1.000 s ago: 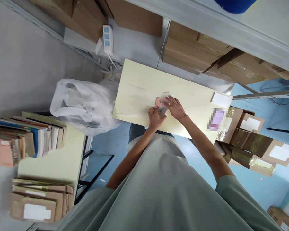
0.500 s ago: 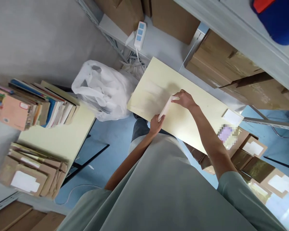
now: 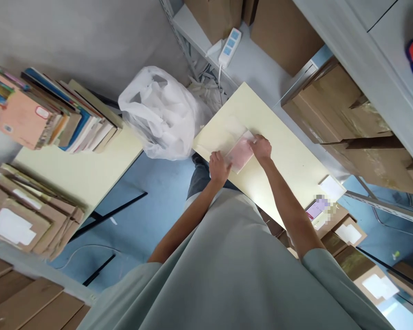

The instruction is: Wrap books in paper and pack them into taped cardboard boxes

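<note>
A thin pink rectangular booklet (image 3: 240, 155) lies face up on the pale yellow table (image 3: 282, 183), with a whitish strip along its far edge. It may be in a clear sleeve, but I cannot make that out. My left hand (image 3: 219, 167) is closed at the booklet's left end, fingers curled over the edge. At the right side, my right hand (image 3: 261, 147) pinches the opposite edge, its fingertips partly hidden. A faint translucent sheet (image 3: 234, 125) lies on the tabletop just beyond the booklet.
Left of the table stands a white plastic bag (image 3: 165, 114). A second table (image 3: 99, 178) carries stacked books (image 3: 79, 123) and flat cardboard parcels (image 3: 30, 220). A power strip (image 3: 230, 47) rests on the shelf behind. A phone (image 3: 317, 208) and a white card stack (image 3: 331, 188) sit at the right end.
The booklet was tilted edge-on between both hands and now lies flat on the tabletop, its pink face showing. My right hand has come lower and turned. The view has shifted slightly.
</note>
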Tool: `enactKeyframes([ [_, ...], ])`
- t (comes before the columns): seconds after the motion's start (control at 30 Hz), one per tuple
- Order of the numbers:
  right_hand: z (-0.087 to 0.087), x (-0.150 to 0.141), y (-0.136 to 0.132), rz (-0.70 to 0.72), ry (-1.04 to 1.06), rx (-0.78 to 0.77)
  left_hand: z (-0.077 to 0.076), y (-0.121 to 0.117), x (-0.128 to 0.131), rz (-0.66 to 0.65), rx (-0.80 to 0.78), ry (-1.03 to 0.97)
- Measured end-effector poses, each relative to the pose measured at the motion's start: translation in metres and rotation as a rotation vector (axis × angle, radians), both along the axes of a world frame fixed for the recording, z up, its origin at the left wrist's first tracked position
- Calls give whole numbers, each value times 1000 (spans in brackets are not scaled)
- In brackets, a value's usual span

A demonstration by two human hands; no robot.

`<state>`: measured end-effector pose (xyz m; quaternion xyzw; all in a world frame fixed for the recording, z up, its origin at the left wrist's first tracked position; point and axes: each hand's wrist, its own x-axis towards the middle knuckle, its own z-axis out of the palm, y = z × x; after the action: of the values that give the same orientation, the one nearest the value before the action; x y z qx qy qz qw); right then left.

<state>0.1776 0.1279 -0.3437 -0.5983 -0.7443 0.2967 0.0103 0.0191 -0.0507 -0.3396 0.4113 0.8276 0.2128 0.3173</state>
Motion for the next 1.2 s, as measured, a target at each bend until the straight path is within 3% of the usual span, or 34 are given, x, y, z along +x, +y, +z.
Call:
enactKeyframes([
  [0.07, 8, -4, -3, 153, 45, 96, 3, 3, 1, -179, 113, -7],
  [0.13, 14, -6, -8, 402, 95, 116, 3, 6, 8, -325, 166, -46],
  [0.2, 17, -7, -13, 622, 98, 60, 2, 9, 18, -375, 166, -64],
  [0.27, 16, -5, -18, 733, 73, 23, 0, 11, 29, -351, 144, -42],
  [0.37, 11, 1, -25, 749, 21, 39, -3, 9, 34, -346, 136, 10],
  [0.43, 8, 6, -33, 741, -18, 66, -6, 6, 27, -416, 141, 40],
  [0.63, 3, 25, -74, 774, -104, 90, -15, -14, -33, -720, 119, 82],
  [0.77, -2, 32, -101, 694, -43, 59, -10, -17, -59, -816, 102, 51],
  [0.87, -3, 34, -105, 654, 42, 21, 1, -12, -63, -782, 107, 3],
  [0.97, 2, 36, -93, 635, 107, -7, 11, -3, -63, -661, 120, -81],
  [1.1, 10, 35, -60, 502, 100, -17, 15, 16, -68, -358, 60, -227],
  [1.2, 7, 25, -30, 339, 30, -15, 10, 34, -76, -122, -20, -211],
])
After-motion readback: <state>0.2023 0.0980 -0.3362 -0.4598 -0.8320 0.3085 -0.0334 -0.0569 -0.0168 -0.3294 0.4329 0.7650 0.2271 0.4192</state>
